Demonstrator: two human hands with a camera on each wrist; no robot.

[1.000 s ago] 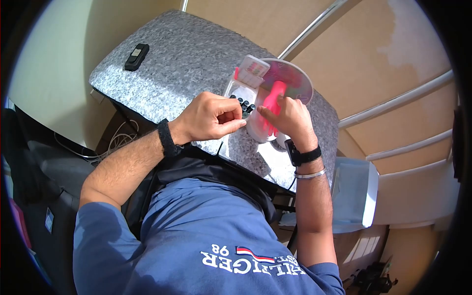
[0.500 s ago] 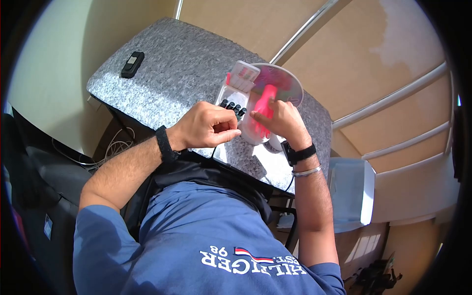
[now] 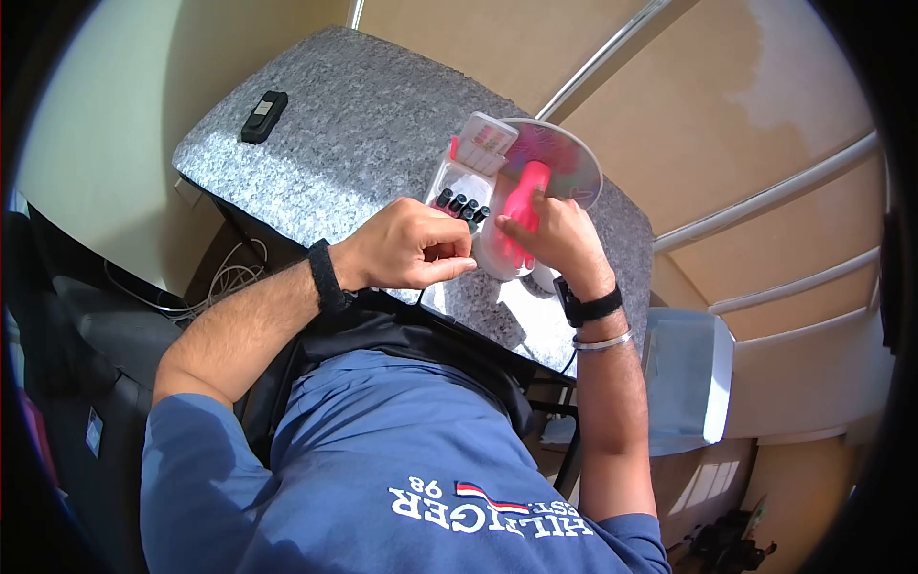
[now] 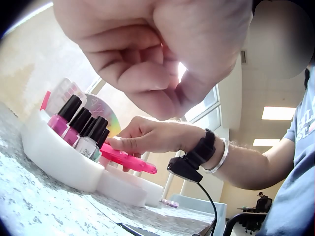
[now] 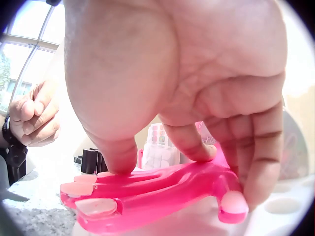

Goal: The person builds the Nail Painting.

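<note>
Pink model hand [image 5: 162,194] on the desk [image 3: 363,115], over a rounded white base [image 4: 123,189], wrist end toward a round iridescent disc [image 3: 579,170], fingers pointing back at the person. From where I stood it looked glossy, hot pink all over, smooth plastic, bright streaks of light along the fingers. Nails [image 5: 96,207] were pale pink, almost white, wide and flat, squared at the tips; the model's thumb stuck out to one side with the same pale nail. Fingers sat slightly fanned, the whole piece tilted, fingertips lower in the left wrist view. Person's right hand [image 3: 562,237] was clamped on it from above: thumb against the finger side, other fingers reaching across its back and down past the model's thumb. Left hand [image 3: 416,246] was curled in on itself in the air, thumb tip against the bent fingers, near the model hand but apart from it. The two hands were apart. Just beside: white tray [image 4: 59,160] with black-capped polish bottles [image 4: 60,123], pink-purple and clear-looking ones, plus an upright pale case [image 3: 486,141] with small pink pieces. Black device [image 3: 265,117] lay well apart, far corner.
</note>
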